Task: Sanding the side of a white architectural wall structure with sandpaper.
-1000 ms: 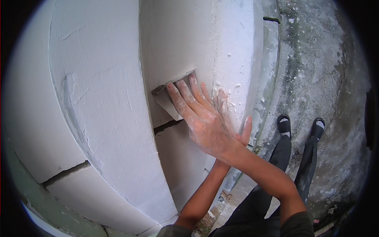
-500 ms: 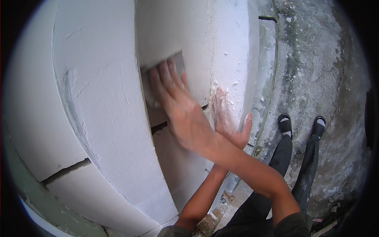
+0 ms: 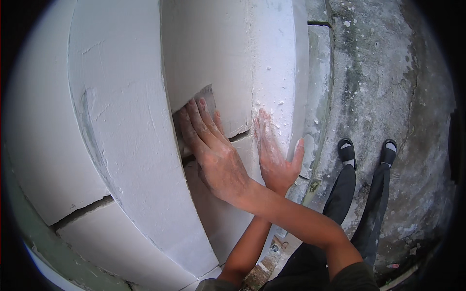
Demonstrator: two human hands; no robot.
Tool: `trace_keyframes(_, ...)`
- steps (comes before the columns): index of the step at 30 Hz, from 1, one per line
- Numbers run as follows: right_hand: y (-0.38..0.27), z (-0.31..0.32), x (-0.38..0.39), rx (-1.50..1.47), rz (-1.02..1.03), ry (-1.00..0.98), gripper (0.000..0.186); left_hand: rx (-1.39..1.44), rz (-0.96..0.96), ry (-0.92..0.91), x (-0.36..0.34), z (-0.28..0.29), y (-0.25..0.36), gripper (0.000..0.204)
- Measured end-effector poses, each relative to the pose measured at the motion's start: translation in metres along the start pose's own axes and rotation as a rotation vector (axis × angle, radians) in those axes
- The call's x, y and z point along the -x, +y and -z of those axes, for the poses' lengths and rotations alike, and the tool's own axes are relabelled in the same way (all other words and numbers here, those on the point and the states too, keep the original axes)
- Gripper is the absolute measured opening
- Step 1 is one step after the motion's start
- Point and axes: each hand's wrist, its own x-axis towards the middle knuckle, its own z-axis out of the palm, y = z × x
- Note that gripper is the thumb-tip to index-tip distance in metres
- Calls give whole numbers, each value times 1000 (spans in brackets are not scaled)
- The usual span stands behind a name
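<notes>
My forearms cross, with the right one on top. My right hand [image 3: 221, 162] reaches to the left and presses a thin grey sheet, which looks like sandpaper [image 3: 208, 97], against the off-white recessed panel [image 3: 208, 53]. Its fingers are extended together over the sheet; the thumb is hidden. My left hand [image 3: 276, 157], dusted white, lies flat with its thumb spread out on the white strip [image 3: 274, 53] beside that panel. White crumbs [image 3: 272, 109] lie around its fingertips.
A raised white band [image 3: 119, 116] runs along the panel's left side. Dark gaps [image 3: 239, 136] break the panel surface. To the right are a stained concrete floor [image 3: 374, 97] and my feet in dark slippers [image 3: 346, 151]. Rubble [image 3: 264, 269] lies near the lower edge.
My right hand has slid the grey sheet down the panel, toward me, and its fingers now show sharply. My left hand remains on the white strip.
</notes>
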Motion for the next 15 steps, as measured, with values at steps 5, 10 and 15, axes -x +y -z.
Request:
trace_keyframes(5, 19, 14, -59, -27, -32, 212, 81, 59, 36, -5, -4, -4, 14, 86)
trace_keyframes(10, 6, -4, 11, 16, -9, 25, 56, 36, 15, -2, 1, -3, -5, 87)
trace_keyframes(15, 41, 28, -97, 118, 59, 269, 58, 241, 209, 45, 11, -10, 21, 84)
